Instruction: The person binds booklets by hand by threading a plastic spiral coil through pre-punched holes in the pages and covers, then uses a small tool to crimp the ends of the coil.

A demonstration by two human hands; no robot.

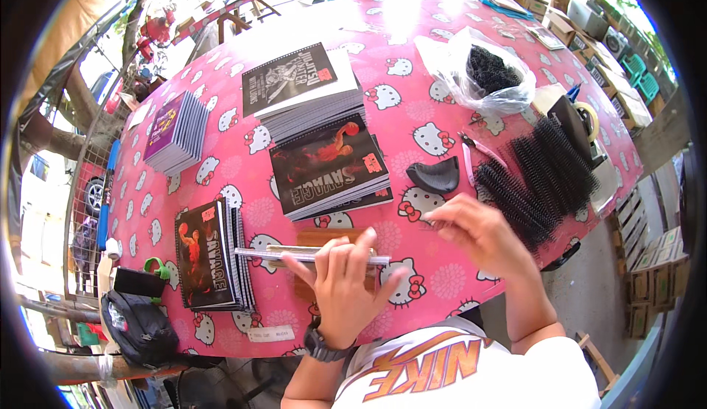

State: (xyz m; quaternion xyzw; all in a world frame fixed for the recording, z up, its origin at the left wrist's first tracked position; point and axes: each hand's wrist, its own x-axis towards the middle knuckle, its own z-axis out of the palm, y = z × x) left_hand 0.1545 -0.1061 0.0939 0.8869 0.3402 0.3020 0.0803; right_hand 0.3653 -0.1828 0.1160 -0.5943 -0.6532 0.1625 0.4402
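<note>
A thin stack of bound pages, a notebook (256,254), stands nearly edge-on over a brown wooden board (315,238). My left hand (342,284), with a dark watch on its wrist, steadies it from the near side, fingers spread along it and thumb out to the right. To the right, my right hand (475,226) is raised above the table with its fingertips pinched together; what they hold, if anything, is too small to make out. Beyond it lie a black moulded piece (433,175), pink-handled pliers (481,151) and bundles of black spiral coils (552,169).
Spiral notebooks with dark covers (331,162) are piled ahead, others (206,254) at left. A purple-covered stack (177,133) sits far left. A plastic bag (479,70) holds black coils. A tape roll (587,120) lies far right; a black bag (140,324) is near left.
</note>
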